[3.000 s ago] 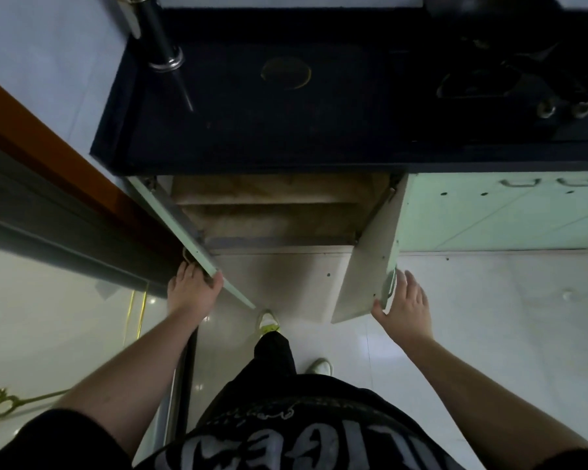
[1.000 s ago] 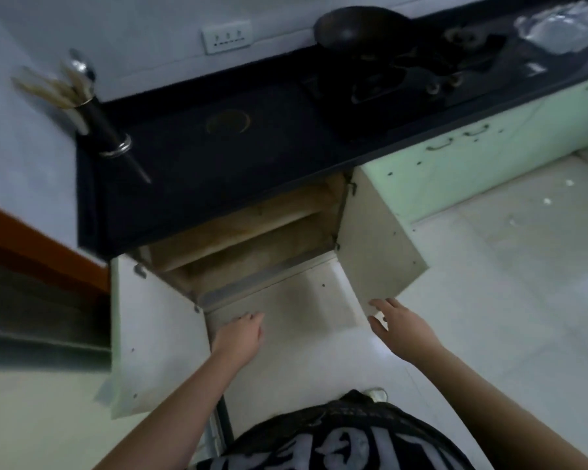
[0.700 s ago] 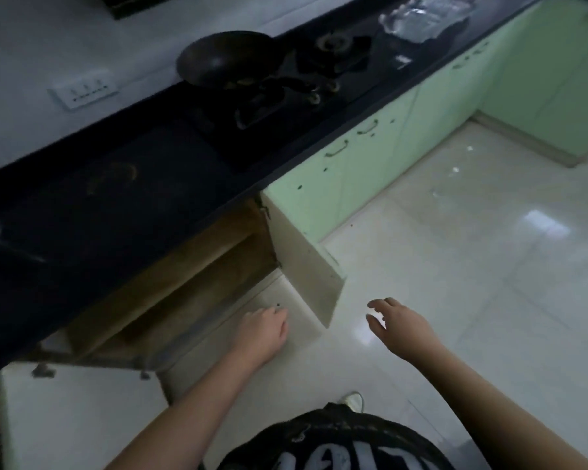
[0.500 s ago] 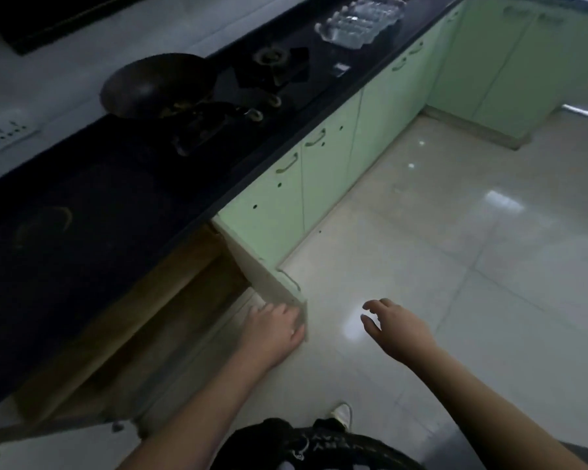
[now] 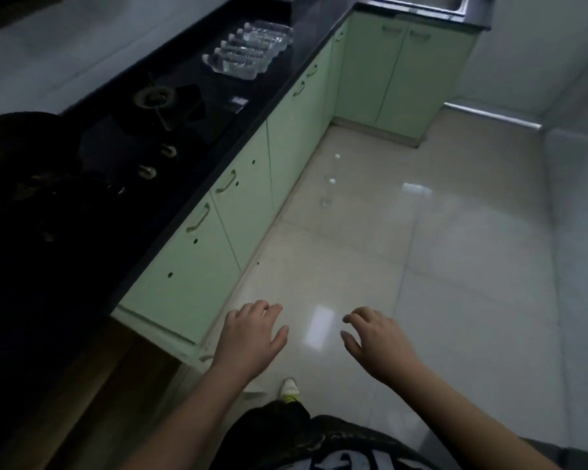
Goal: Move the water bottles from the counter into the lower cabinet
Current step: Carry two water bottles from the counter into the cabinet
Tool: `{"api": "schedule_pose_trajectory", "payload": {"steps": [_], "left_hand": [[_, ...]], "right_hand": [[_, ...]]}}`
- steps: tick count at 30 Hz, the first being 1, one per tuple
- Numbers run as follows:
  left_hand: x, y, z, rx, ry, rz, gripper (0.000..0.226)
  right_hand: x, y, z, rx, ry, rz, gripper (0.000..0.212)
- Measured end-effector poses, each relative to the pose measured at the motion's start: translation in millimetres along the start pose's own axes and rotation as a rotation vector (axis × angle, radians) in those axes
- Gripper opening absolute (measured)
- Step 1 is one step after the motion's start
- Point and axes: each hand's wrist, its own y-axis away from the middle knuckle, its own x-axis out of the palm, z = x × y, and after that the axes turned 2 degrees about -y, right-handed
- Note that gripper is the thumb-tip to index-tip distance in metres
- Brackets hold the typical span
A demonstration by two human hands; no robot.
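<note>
Several clear water bottles (image 5: 248,50) lie side by side on the black counter (image 5: 279,86), far ahead past the stove. The lower cabinet (image 5: 92,385) stands open at the bottom left, its wooden inside showing, with its pale green door (image 5: 157,329) swung out towards me. My left hand (image 5: 252,337) hovers just right of that door's edge, fingers apart, holding nothing. My right hand (image 5: 377,340) hangs over the floor, also open with nothing in it. Both hands are far from the bottles.
A gas stove (image 5: 157,106) with a dark wok (image 5: 21,154) fills the near counter. Shut green cabinet doors (image 5: 252,184) run along the left and turn the corner under a steel sink (image 5: 421,3). Glossy tiled floor (image 5: 421,249) stretches ahead and right.
My view has swung right from the open cabinet along the counter, bringing the bottles into view. Both hands have let go of the cabinet doors and now float free.
</note>
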Motion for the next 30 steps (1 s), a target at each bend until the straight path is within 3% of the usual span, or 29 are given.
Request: {"api": "schedule_pose_trajectory", "payload": {"steps": [6, 9, 15, 24, 30], "left_hand": [[-10, -76, -22, 0.116, 0.024, 0.02, 0.049], [-13, -109, -39, 0.195, 0.048, 0.04, 0.048], [-18, -179, -82, 0.294, 0.073, 0.031, 0.044], [-12, -305, -122, 0.204, -0.002, 0.151, 0.046], [-46, -379, -138, 0.119, -0.042, 0.214, 0.071]], "right_hand": [[-31, -20, -33, 0.148, 0.071, -0.06, 0.048], [-41, -27, -50, 0.23, 0.082, -0.067, 0.044], [-66, -67, -91, 0.238, 0.092, -0.056, 0.041], [-109, -176, -198, 0.193, 0.075, -0.054, 0.034], [-146, -251, -254, 0.085, 0.075, 0.003, 0.035]]}}
